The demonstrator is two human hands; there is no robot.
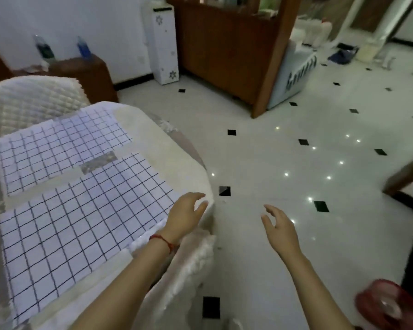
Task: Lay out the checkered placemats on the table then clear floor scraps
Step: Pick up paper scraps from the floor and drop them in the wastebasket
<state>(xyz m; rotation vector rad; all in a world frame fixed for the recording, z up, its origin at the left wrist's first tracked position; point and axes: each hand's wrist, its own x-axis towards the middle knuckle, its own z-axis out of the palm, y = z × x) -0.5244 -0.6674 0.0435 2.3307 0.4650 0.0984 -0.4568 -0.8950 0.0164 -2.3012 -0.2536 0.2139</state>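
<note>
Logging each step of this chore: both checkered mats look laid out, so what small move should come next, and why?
Probably reach down to the small pale scrap on the floor just past the table corner. Two placemats already lie flat on the table, and the left hand and right hand are both open, holding nothing.

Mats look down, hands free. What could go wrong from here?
1. The left hand hovers at the corner of the near placemat; brushing it may skew the mat.
2. The small scrap on the white floor by the table edge is faint and easy to miss.
3. The red basket sits close to the right arm and might get knocked.
</note>
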